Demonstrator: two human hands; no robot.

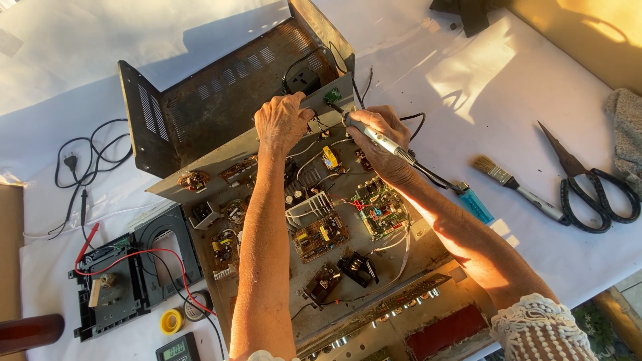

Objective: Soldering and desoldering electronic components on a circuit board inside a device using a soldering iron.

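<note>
- The open metal chassis (428,251) holds several circuit boards (319,235), with its front edge nearest the camera.
- The right hand (380,142) is clenched around a soldering iron (374,134), tip at the chassis's far wall.
- The left hand (281,122) pinches wires there.
- The removed cover (200,100) stands beyond.
- Open cloth lies right, near the brush (518,188) and scissors (588,184).
</note>
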